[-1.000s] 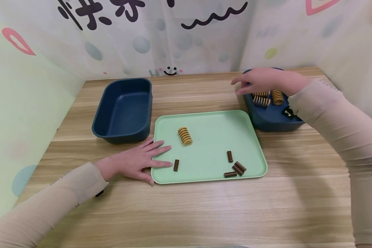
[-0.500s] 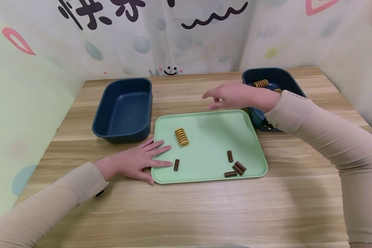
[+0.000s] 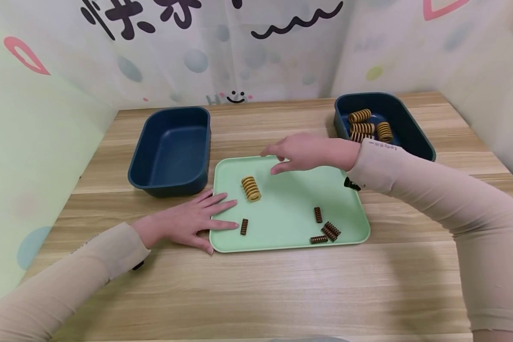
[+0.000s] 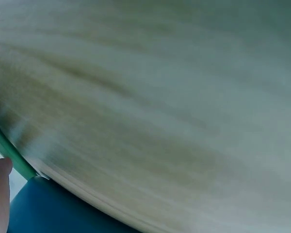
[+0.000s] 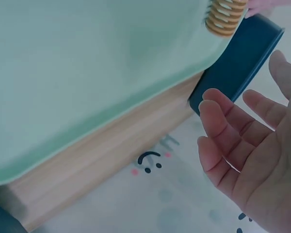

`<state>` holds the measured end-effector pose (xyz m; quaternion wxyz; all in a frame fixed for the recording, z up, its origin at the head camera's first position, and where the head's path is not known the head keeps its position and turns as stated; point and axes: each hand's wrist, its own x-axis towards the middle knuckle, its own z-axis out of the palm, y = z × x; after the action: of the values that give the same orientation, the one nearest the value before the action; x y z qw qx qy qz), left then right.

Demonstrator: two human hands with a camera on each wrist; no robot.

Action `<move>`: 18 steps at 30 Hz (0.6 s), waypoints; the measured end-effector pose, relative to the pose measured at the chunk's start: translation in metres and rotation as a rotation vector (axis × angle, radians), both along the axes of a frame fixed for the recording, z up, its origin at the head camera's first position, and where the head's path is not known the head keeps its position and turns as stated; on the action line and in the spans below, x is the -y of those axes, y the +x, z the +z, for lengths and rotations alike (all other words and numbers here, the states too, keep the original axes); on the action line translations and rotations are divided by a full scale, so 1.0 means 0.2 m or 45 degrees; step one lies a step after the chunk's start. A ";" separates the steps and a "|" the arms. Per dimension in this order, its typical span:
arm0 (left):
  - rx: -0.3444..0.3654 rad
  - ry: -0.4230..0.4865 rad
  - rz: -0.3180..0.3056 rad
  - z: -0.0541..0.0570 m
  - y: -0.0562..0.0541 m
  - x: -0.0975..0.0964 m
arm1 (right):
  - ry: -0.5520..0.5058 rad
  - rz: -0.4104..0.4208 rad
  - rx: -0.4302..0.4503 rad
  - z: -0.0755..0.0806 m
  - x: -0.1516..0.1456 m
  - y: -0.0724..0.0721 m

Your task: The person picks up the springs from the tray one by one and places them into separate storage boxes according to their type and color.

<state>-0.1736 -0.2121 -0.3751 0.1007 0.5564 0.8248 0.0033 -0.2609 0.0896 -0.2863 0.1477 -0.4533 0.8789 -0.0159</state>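
A pale green tray (image 3: pixel 290 190) lies on the table with a large yellow spring (image 3: pixel 251 188) near its upper left. My left hand (image 3: pixel 188 221) rests on the tray's left edge, fingers spread and straight, fingertips close to a small dark spring (image 3: pixel 244 226). Above the tray's far side hovers my right hand (image 3: pixel 305 152), its fingers loosely bent and holding nothing. In the right wrist view, the palm of that hand (image 5: pixel 262 145) shows bare, and the yellow spring (image 5: pixel 226 18) is apart from it. Several small dark springs (image 3: pixel 318 214) lie at the tray's lower right.
At the left stands a deep blue bin (image 3: pixel 171 147), with nothing seen inside. Another blue bin (image 3: pixel 414 137) at the back right holds several yellow springs (image 3: pixel 361 116), partly behind the right forearm. A printed curtain (image 3: pixel 282 61) hangs behind the wooden table (image 3: pixel 282 294).
My right hand has moved left and nearer, from over the right bin to above the tray. The large yellow spring shifted slightly left, then settled. My left hand has stayed put.
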 end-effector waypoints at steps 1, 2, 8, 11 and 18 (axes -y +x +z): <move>0.002 -0.001 0.001 0.00 0.00 0.00 | 0.003 -0.002 0.008 -0.01 0.01 0.00; 0.005 -0.003 0.002 0.00 0.00 0.00 | 0.004 0.002 0.020 -0.01 0.01 0.00; 0.014 -0.001 0.001 0.00 -0.01 0.00 | 0.008 0.029 0.077 -0.04 0.03 0.02; 0.008 0.004 -0.004 0.00 -0.01 -0.01 | 0.027 0.036 0.097 -0.05 0.04 0.02; 0.006 0.009 -0.009 0.00 0.00 -0.01 | 0.069 0.060 0.126 -0.09 0.08 0.03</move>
<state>-0.1743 -0.2102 -0.3746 0.1007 0.5596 0.8226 0.0072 -0.2542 0.0729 -0.3034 0.2036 -0.4683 0.8597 -0.0110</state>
